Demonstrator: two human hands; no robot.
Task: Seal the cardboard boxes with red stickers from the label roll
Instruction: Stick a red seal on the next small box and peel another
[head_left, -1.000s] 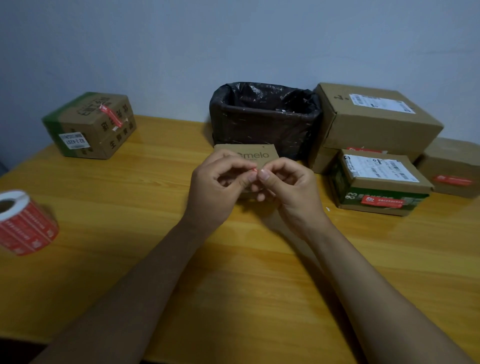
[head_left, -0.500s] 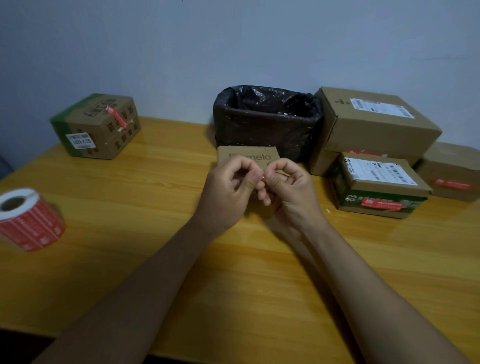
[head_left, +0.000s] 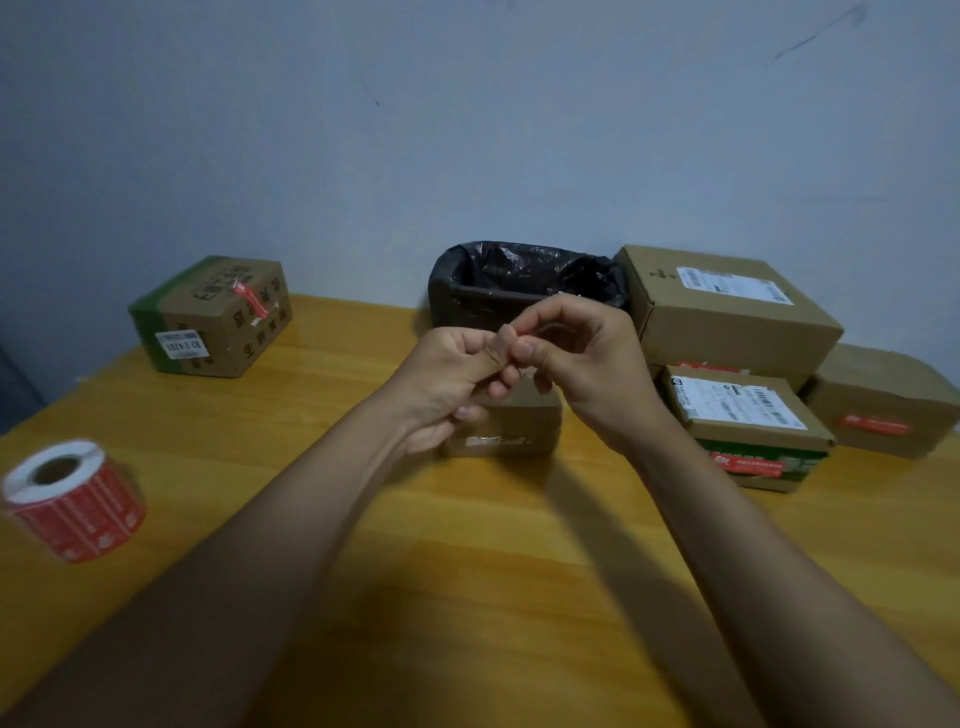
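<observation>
My left hand (head_left: 447, 384) and my right hand (head_left: 587, 374) meet fingertip to fingertip in the air above a small brown cardboard box (head_left: 519, 421) on the wooden table (head_left: 467, 571). Both pinch a small sticker between thumb and fingers. It is almost wholly hidden by the fingertips. The label roll (head_left: 72, 499), red stickers on a white core, lies on its side at the table's left edge, far from both hands.
A green-edged box (head_left: 213, 317) with a red sticker sits at the back left. A bin lined with a black bag (head_left: 519, 280) stands by the wall behind my hands. Three boxes (head_left: 727, 306) (head_left: 748, 426) (head_left: 883, 410) crowd the right; two show red stickers.
Both hands have lifted together off the small box, fingertips still pinched on the sticker. The view has tilted up, so the box's front now shows below my hands.
</observation>
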